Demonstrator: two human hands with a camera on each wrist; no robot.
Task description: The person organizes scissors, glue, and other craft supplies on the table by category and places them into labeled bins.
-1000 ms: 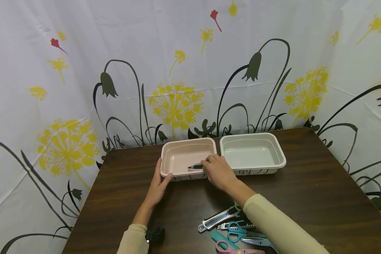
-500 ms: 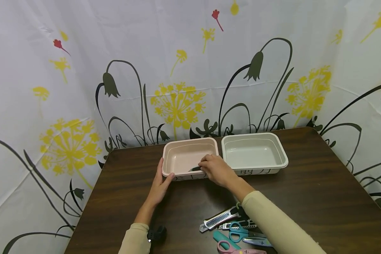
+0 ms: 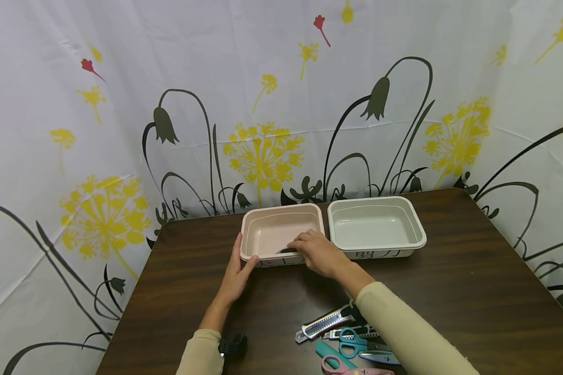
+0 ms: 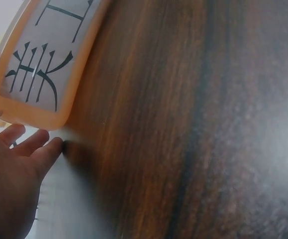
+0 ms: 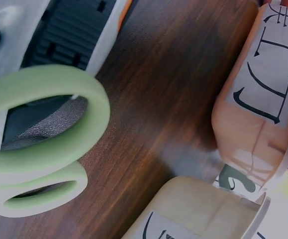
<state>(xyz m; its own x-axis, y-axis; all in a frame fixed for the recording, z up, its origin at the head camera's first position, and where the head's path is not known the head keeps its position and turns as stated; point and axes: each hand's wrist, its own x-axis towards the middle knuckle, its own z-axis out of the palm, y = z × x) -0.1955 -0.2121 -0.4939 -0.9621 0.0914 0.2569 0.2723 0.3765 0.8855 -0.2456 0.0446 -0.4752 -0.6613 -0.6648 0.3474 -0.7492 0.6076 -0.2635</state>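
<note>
My left hand (image 3: 234,278) holds the left end of a pink plastic box (image 3: 274,226), its thumb by the front corner and its fingers along the side. In the left wrist view, the labelled front (image 4: 39,69) of this box shows next to the fingers. Over the box's front right part, my right hand (image 3: 321,255) reaches in and pinches a slim dark tool (image 3: 288,250). Most of that tool is hidden by the fingers and the box wall, so its kind cannot be told.
A white plastic box (image 3: 375,226) stands to the right of the pink one. Nearer lie a large utility knife (image 3: 326,323), blue-handled scissors (image 3: 349,341), pink-handled scissors (image 3: 335,366) and a teal strip-shaped thing (image 3: 333,354). Green scissor handles (image 5: 96,112) show below the right wrist.
The slim tool has sunk lower inside the pink box, and less of it shows. My right hand has shifted slightly left and down with it. The left hand keeps its place on the box.
</note>
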